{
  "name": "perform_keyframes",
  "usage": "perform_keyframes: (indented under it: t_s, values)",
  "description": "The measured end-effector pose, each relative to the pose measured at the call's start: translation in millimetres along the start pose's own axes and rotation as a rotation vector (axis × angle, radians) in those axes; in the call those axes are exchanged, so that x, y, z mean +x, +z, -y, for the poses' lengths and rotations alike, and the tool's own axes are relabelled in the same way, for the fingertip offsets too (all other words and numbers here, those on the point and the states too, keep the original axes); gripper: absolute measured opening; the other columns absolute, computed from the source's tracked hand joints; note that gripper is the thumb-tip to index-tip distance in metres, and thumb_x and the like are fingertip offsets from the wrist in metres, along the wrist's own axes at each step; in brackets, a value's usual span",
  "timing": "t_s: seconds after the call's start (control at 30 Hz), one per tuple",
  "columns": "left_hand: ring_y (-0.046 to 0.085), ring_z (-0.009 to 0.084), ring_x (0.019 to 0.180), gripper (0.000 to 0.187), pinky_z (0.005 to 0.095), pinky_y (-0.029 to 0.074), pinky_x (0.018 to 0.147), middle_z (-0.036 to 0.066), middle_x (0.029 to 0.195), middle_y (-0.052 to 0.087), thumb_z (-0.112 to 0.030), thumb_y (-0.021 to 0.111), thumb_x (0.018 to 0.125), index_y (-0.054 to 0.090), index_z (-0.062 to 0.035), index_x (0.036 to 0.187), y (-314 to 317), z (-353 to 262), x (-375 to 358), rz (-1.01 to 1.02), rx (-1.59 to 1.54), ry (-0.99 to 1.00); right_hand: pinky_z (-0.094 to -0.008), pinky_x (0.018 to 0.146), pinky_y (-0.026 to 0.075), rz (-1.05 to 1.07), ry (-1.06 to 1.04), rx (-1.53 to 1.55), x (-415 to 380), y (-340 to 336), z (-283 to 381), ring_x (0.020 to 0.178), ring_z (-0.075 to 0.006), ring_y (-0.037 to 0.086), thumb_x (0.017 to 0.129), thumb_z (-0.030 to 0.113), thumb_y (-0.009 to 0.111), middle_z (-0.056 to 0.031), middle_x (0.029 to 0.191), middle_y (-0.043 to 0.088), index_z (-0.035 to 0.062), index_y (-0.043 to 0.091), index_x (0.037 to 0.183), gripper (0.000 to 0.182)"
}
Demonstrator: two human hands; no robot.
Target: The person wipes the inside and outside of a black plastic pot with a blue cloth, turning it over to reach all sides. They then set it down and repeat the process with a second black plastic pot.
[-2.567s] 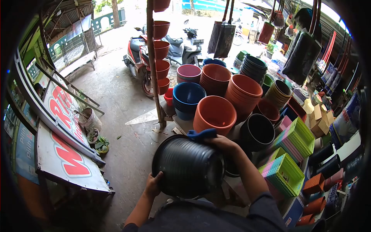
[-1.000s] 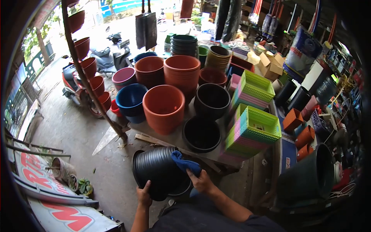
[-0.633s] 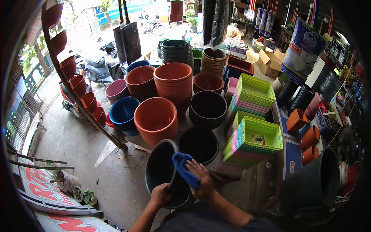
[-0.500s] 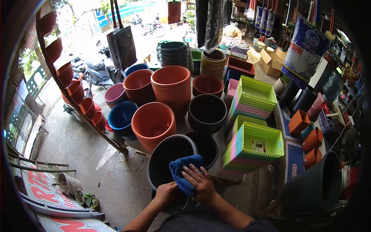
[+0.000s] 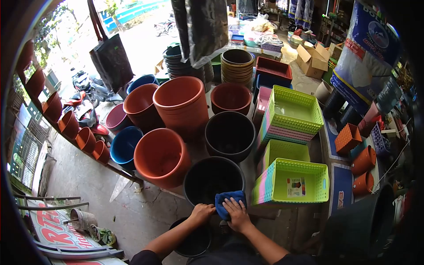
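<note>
A black plastic pot point(image 5: 213, 176) is in front of me at the near end of the grouped pots, its mouth facing up and toward me. My left hand point(image 5: 202, 213) is closed at its near rim, fingers curled. Just to the right, my right hand point(image 5: 236, 215) presses a folded blue cloth point(image 5: 223, 210) against the near right of the rim, fingers laid over the cloth. Below my left forearm, another black pot point(image 5: 194, 240) stands low near the floor, partly hidden by the arm.
Orange pots point(image 5: 162, 154), a blue pot point(image 5: 125, 145) and another black pot point(image 5: 230, 134) stand beyond. Stacked green baskets point(image 5: 304, 179) are at the right. A pole with hanging pots point(image 5: 68, 125) slants at the left; bags point(image 5: 112, 62) hang overhead.
My hands and the cloth have moved slightly right. The large black pot that stood before another one is no longer apart from it; one black rim shows there. The view has shifted.
</note>
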State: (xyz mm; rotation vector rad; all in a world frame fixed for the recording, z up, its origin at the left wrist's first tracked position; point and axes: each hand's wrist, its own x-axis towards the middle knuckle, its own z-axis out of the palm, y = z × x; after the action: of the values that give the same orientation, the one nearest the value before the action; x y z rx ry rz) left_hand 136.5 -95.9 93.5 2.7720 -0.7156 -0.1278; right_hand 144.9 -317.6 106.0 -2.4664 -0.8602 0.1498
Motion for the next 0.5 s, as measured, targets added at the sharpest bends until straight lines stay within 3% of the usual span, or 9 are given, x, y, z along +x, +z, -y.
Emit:
perform_keyframes:
  t_s: [0.17, 0.33, 0.5]
  values:
    - [0.069, 0.0276, 0.084, 0.018, 0.0401, 0.056, 0.072, 0.007, 0.095, 0.066, -0.014, 0.058, 0.080, 0.068, -0.0128, 0.094, 71.3, 28.8, 16.3, 0.237, -0.050, -0.033, -0.0484, 0.118, 0.015, 0.119, 0.139, 0.091, 3.7, 56.0, -40.8, 0.144, -0.0251, 0.029, 0.075, 0.020, 0.066, -0.0075, 0.151, 0.040, 0.0119, 0.044, 0.142, 0.071]
    - [0.069, 0.0290, 0.087, 0.020, 0.0413, 0.056, 0.075, 0.007, 0.098, 0.066, -0.015, 0.059, 0.079, 0.070, -0.0132, 0.097, 98.6, 34.9, 14.1, 0.217, -0.122, -0.079, -0.0492, 0.118, 0.014, 0.246, 0.140, 0.017, 5.0, 80.8, -58.7, 0.143, -0.0253, 0.030, 0.076, 0.023, 0.066, -0.0074, 0.150, 0.041, 0.0109, 0.044, 0.142, 0.071]
    - [0.069, 0.0298, 0.087, 0.022, 0.0426, 0.055, 0.077, 0.007, 0.096, 0.067, -0.015, 0.058, 0.080, 0.071, -0.0142, 0.098, 103.0, 38.5, 13.3, 0.217, -0.132, -0.140, -0.0487, 0.117, 0.015, 0.206, 0.096, 0.046, 8.5, 87.0, -60.2, 0.141, -0.0245, 0.033, 0.072, 0.021, 0.067, -0.0071, 0.146, 0.045, 0.0109, 0.047, 0.138, 0.070]
